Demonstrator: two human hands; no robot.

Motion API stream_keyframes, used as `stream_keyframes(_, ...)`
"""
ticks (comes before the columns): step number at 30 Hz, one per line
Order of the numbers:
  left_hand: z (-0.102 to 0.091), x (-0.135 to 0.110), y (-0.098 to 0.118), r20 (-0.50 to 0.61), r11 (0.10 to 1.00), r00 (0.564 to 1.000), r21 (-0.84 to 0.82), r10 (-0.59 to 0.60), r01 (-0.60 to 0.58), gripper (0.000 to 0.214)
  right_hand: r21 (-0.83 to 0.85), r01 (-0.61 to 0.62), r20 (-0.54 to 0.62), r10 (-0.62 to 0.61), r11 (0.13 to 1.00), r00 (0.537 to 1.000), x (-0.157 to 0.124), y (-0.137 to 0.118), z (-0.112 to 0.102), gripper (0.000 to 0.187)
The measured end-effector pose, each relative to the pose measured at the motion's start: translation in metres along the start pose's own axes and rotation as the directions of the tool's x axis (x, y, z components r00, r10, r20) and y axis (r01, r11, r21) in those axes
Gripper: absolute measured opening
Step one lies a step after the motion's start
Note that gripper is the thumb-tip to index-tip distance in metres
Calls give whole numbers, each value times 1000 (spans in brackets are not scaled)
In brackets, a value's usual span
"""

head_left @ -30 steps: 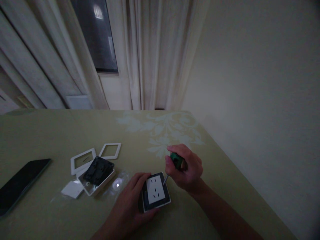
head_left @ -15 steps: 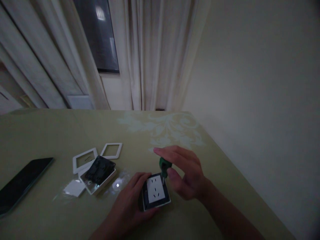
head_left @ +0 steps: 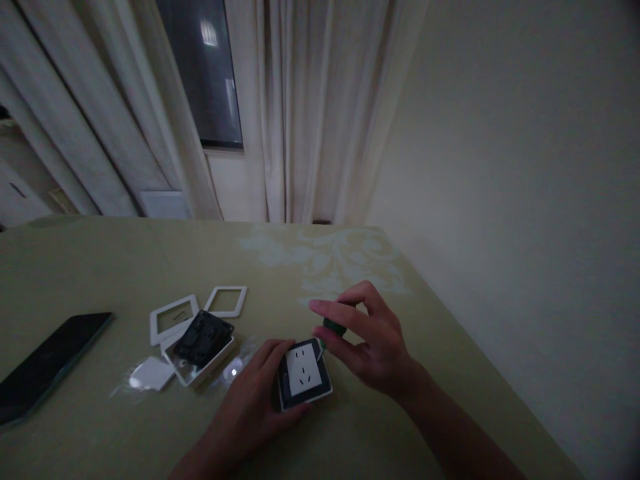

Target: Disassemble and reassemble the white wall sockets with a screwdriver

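Observation:
My left hand (head_left: 253,407) grips a wall socket (head_left: 303,375) with a white face and dark frame, holding it flat on the green table (head_left: 100,267). My right hand (head_left: 367,343) pinches a small screwdriver with a green handle (head_left: 334,327) between thumb and fingers. The screwdriver's tip meets the socket's upper right corner. The index finger of my right hand is stretched out to the left above the tool.
Left of my hands lie a second socket turned black side up (head_left: 203,341), two white frames (head_left: 174,318) (head_left: 226,301), a white cover piece (head_left: 153,373) and clear plastic wrap (head_left: 235,368). A dark phone (head_left: 47,367) rests at the far left. Curtains and a window stand behind the table.
My right hand has shifted its hold from a fist round the green handle to a fingertip pinch. The screwdriver has moved slightly left, and the socket has slid slightly left with my left hand.

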State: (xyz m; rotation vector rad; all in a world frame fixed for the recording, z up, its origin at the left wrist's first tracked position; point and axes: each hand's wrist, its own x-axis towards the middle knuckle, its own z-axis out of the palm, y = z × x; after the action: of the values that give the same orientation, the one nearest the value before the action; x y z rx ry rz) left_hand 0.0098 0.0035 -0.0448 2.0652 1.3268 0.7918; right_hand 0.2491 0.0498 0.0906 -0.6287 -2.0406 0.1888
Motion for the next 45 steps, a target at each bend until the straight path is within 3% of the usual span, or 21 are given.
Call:
stream_keyframes(4,1,2,1,-11,1000,1000,5,-6,6,78,75,-45,131,35,996,991,1,-5,1,42)
stream_keyframes(9,-1,2,2,-20,1000,1000,-10,-6,6,77,-2,-50,9,50,999,999,3,-6,-1,33)
stream_keyframes(13,-2,2,2,-8,1000,1000,-14,-12,12,76,73,-87,149,76,993,986,4,-5,-4,41)
stream_keyframes(17,-1,2,2,-11,1000,1000,-1,-23,23,77,-70,-20,1,20,997,1000,3,-8,-3,31)
stream_keyframes(21,-1,2,3,-24,1000,1000,-13,-9,9,77,7,-68,177,65,998,982,3,-14,-2,45)
stream_keyframes(25,-1,3,2,-20,1000,1000,-15,-18,18,76,-131,-26,-8,26,991,1000,3,-15,-2,36)
stream_keyframes(29,0,2,1,-25,999,1000,-35,-4,3,78,-22,-82,153,84,996,985,4,-12,-2,46)
stream_keyframes(33,1,3,1,-23,999,1000,-32,-19,18,78,-136,-9,-6,9,991,1000,4,-11,-1,36)
stream_keyframes(38,1,2,1,-12,999,1000,-32,-14,14,76,-42,-13,178,20,999,984,4,-16,2,46)
stream_keyframes(42,1,2,0,-24,1000,1000,-19,-13,13,77,-189,47,-51,-58,981,997,2,-13,5,33)
stream_keyframes(45,-1,3,2,-33,1000,999,-13,-10,10,75,-69,-24,71,29,997,997,2,-8,5,44)
